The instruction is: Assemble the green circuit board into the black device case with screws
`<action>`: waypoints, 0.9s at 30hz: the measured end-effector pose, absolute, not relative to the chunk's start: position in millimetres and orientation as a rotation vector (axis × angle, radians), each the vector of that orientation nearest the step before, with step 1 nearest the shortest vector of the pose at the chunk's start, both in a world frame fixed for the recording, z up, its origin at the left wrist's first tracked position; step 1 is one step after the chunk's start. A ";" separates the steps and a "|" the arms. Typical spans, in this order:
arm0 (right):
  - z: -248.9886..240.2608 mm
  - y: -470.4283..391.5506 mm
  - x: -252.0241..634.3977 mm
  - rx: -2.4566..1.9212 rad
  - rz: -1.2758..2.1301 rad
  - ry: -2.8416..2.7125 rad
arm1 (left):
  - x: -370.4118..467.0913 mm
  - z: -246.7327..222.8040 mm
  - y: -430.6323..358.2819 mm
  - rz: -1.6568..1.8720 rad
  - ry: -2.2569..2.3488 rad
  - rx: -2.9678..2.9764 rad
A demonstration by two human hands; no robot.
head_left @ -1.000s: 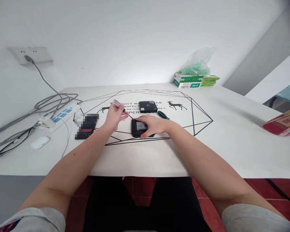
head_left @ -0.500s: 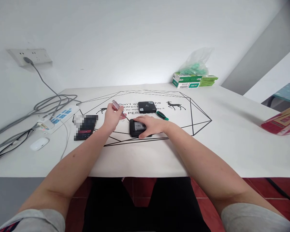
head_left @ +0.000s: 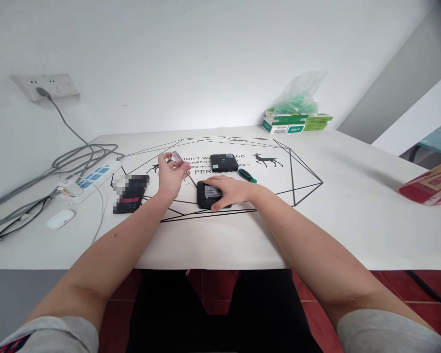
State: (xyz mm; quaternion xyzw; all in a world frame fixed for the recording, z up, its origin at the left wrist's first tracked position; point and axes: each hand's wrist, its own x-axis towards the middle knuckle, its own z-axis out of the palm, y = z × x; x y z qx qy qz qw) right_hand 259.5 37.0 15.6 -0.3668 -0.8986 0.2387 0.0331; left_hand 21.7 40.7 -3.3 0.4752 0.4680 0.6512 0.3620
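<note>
A screwdriver with a clear pinkish handle (head_left: 177,158) is in my left hand (head_left: 171,175); its thin shaft slants down to the left edge of a black device (head_left: 205,197). My right hand (head_left: 228,191) lies over that device's right part, thumb and fingers around it, with a white label partly showing beneath. Just behind sits a flat black box (head_left: 224,163) with small stickers. Beside the box is a green and black screwdriver (head_left: 247,176), which neither hand touches.
Left on the white table (head_left: 345,220): a phone (head_left: 133,193), a power strip (head_left: 93,180) with grey cables, glasses (head_left: 20,220) and a white case (head_left: 61,219). Green-white boxes (head_left: 284,122) under a plastic bag (head_left: 299,98) stand behind; a red package (head_left: 428,184) is at right.
The fingers of my left hand have shifted on the screwdriver handle, and the handle has moved slightly right. My right hand and the black device stay in place.
</note>
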 end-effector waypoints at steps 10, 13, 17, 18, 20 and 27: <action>14.1 38.2 259.3 -1.108 0.713 -2.767 | 23.2 -3.3 38.6 1.698 1.147 1.270; 13.7 38.1 259.9 -1.112 0.715 -2.768 | 23.2 -5.1 39.7 1.707 1.166 1.283; 12.2 39.0 260.8 -1.102 0.733 -2.738 | 21.6 -8.6 41.6 1.727 1.205 1.316; 11.9 39.2 260.9 -1.102 0.734 -2.738 | 20.9 -9.7 42.3 1.731 1.223 1.324; 11.7 39.5 260.9 -1.108 0.737 -2.748 | 19.4 -11.6 43.6 1.742 1.258 1.343; 13.3 38.4 260.7 -1.127 0.736 -2.756 | 19.7 -7.1 36.9 1.739 1.364 1.445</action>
